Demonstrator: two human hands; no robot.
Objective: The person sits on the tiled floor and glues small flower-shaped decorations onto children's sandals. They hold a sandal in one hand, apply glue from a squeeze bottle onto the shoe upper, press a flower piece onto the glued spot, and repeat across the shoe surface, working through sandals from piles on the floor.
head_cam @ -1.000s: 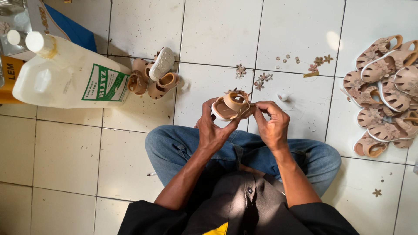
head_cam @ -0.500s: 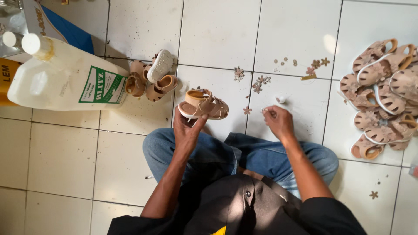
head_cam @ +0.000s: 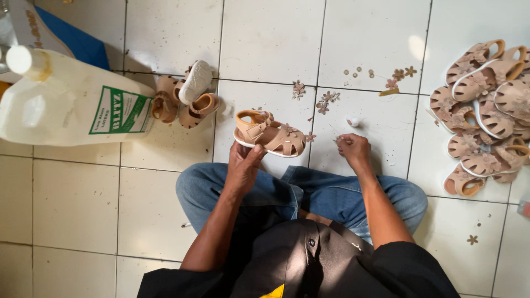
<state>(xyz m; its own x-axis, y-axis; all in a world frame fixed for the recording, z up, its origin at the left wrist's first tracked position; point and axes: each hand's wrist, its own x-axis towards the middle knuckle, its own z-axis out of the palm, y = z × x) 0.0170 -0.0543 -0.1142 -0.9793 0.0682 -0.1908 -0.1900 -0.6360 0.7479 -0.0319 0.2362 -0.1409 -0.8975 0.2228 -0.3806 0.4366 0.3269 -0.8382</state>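
tan sandal [head_cam: 270,135] in left hand's [head_cam: 243,165] grasp, right hand [head_cam: 353,150] pinched on something tiny

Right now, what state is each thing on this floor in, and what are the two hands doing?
Left hand: holding the tan sandal.
Tan sandal: upright, lifted, strap looped.
Right hand: fingers pinched, near the floor.
Jug: lying sideways, capped.
Sandal pile: heaped, right side.
Small sandal group: one sole-up.

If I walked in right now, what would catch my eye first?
Probably the small tan sandal held up in the left hand at the centre, over the white tiled floor. Then the heap of matching sandals at the far right, and the big pale jug lying at the left.
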